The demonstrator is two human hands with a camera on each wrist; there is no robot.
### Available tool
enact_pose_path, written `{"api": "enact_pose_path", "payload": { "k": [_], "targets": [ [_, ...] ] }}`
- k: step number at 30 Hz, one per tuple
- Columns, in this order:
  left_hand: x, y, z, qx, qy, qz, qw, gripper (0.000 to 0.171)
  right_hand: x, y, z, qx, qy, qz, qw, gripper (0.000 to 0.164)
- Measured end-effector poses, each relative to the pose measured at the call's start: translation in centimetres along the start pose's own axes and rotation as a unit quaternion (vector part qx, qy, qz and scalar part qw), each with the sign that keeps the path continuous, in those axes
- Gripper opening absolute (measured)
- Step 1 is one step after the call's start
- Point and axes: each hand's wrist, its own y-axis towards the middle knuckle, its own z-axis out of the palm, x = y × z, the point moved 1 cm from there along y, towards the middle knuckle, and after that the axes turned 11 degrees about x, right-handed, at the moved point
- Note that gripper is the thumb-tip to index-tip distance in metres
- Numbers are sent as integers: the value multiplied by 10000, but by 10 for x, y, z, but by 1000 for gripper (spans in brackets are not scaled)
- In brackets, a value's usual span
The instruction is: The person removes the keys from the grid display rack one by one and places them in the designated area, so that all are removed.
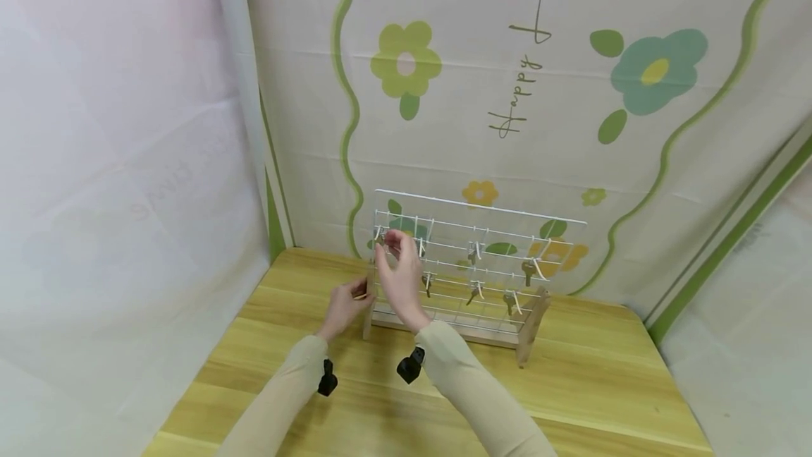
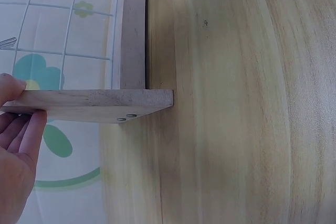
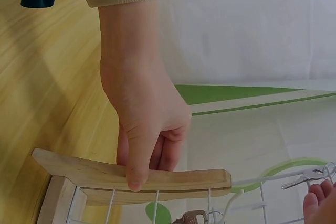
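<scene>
The left hand (image 1: 345,307) is gripping the wooden upright (image 2: 100,98), best held firm, while the right hand (image 1: 402,279) is curving beside a key (image 3: 306,177), grasp unclear.

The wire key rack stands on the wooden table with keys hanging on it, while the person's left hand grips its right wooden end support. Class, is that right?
No, the side is wrong: the head view shows the left hand gripping the left wooden end support. The wire key rack does stand on the wooden table with keys hanging.
</scene>
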Motion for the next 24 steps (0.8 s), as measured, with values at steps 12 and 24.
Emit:
{"api": "enact_pose_path", "payload": {
  "k": [12,24],
  "targets": [
    [3,2,1,-77,38,101,9999,31,1,6,8,108,-23,62,9999,27],
    [6,1,0,19,38,65,10000,33,2,8,8,9,415,112,9991,22]
  ]
}}
